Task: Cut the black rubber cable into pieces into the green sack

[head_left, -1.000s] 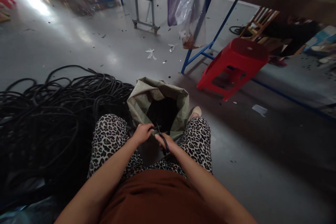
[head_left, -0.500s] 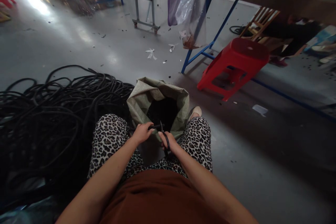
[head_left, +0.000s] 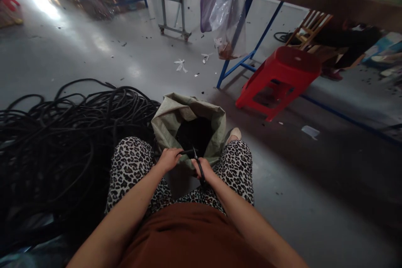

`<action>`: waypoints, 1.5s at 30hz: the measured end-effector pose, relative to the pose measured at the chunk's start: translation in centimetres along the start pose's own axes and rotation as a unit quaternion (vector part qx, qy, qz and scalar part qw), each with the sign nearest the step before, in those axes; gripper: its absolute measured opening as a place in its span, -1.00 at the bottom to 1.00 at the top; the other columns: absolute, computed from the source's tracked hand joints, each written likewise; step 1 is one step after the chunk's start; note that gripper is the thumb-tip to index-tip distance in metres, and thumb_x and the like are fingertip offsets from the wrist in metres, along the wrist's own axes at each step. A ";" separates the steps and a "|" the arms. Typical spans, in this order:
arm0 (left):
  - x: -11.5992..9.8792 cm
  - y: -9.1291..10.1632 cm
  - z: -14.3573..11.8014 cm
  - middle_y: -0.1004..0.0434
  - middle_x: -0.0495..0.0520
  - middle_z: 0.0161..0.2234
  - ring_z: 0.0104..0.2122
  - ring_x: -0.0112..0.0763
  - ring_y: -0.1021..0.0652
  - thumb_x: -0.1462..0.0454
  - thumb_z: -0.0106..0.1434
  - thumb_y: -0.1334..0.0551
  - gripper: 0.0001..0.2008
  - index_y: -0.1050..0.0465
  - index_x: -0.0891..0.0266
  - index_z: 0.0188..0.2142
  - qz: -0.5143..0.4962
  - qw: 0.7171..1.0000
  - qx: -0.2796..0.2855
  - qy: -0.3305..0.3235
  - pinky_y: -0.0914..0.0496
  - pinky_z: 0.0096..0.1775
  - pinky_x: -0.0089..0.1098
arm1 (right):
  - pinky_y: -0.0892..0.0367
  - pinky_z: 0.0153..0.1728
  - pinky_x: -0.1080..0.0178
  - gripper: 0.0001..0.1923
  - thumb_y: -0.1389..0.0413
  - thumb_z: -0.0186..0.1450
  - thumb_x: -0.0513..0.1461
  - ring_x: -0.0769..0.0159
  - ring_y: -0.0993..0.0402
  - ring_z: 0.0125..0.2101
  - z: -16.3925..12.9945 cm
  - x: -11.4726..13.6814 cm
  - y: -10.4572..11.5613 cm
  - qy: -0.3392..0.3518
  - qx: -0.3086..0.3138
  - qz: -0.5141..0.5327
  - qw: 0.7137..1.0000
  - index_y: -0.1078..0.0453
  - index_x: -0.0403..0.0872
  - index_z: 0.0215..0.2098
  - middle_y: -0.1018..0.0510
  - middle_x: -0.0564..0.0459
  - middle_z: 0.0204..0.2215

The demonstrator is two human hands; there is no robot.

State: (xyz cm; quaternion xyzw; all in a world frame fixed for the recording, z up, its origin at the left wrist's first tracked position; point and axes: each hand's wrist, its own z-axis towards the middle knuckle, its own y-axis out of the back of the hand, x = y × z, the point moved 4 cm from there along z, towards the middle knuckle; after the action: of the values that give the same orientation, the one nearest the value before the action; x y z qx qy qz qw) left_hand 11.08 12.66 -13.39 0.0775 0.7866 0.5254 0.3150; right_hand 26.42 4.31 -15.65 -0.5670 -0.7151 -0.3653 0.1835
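1. Head view, in hand: our left hand [head_left: 169, 159] closes on one black hose end [head_left: 187, 152] over the sack [head_left: 166, 123] between our knees; our right hand [head_left: 204, 168] grips one pair of scissors [head_left: 197, 163].
2. Handling: we judge the hose light, rubbery, bendy; best held just beside the blades.
3. Count: one sack, one hose pile [head_left: 72, 134] to our left, one red stool [head_left: 282, 77].

One head-worn camera looks forward and down, close over the lap, across the floor [head_left: 94, 50].
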 end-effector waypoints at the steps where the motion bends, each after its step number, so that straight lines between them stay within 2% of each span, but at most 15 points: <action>1: 0.0 0.0 0.0 -0.54 0.05 -0.11 -0.09 -0.32 -0.48 0.25 0.27 -0.06 -0.69 -0.40 0.10 -0.02 0.003 1.000 -0.001 0.002 -0.25 -0.07 -0.33 | -0.16 -0.81 0.43 -0.76 0.00 0.32 -0.13 0.47 -0.20 -0.85 0.0 0.0 0.0 0.002 0.002 -0.002 1.000 -0.30 -0.17 -0.34 -0.23 0.23 -0.77; 10: 0.5 -0.2 0.2 -0.54 0.05 -0.12 -0.11 -0.31 -0.50 0.22 0.26 -0.08 -0.69 -0.40 0.11 -0.03 0.006 1.000 -0.016 0.016 -0.28 -0.10 -0.34 | -0.18 -0.80 0.42 -0.70 0.00 0.31 -0.07 0.46 -0.22 -0.83 0.0 -0.2 0.3 -0.021 -0.018 0.038 0.999 -0.30 -0.17 -0.30 -0.23 0.23 -0.77; 17: 0.4 0.5 0.3 -0.53 0.06 -0.10 -0.09 -0.30 -0.49 0.24 0.25 -0.09 -0.68 -0.40 0.15 -0.02 -0.013 0.998 -0.062 0.026 -0.29 -0.10 -0.33 | -0.20 -0.76 0.43 -0.63 -0.03 0.30 0.00 0.46 -0.27 -0.78 -0.6 0.0 -0.3 -0.001 0.052 0.070 0.996 -0.30 -0.16 -0.19 -0.30 0.20 -0.72; 31: -0.2 0.4 0.0 -0.56 0.08 -0.18 -0.14 -0.31 -0.50 0.26 0.25 -0.09 -0.70 -0.42 0.12 -0.05 0.013 0.999 -0.046 -0.015 -0.26 -0.11 -0.31 | -0.22 -0.73 0.44 -0.56 -0.02 0.29 0.01 0.45 -0.30 -0.74 -0.6 0.3 -0.5 0.010 0.079 0.047 0.996 -0.32 -0.19 -0.11 -0.35 0.15 -0.68; 45: -0.4 0.5 -0.1 -0.54 0.09 -0.15 -0.11 -0.29 -0.48 0.27 0.26 -0.06 -0.70 -0.41 0.13 -0.04 0.016 0.999 -0.037 -0.014 -0.23 -0.10 -0.29 | -0.23 -0.72 0.42 -0.55 -0.01 0.28 0.04 0.43 -0.31 -0.74 -0.3 -0.3 -0.7 0.005 0.089 0.069 0.994 -0.33 -0.18 -0.13 -0.36 0.15 -0.68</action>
State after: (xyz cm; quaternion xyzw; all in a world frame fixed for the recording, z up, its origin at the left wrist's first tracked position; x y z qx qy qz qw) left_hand 11.22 12.63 -12.79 0.0859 0.7607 0.5583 0.3198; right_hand 25.75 3.85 -15.85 -0.5947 -0.7028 -0.2898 0.2616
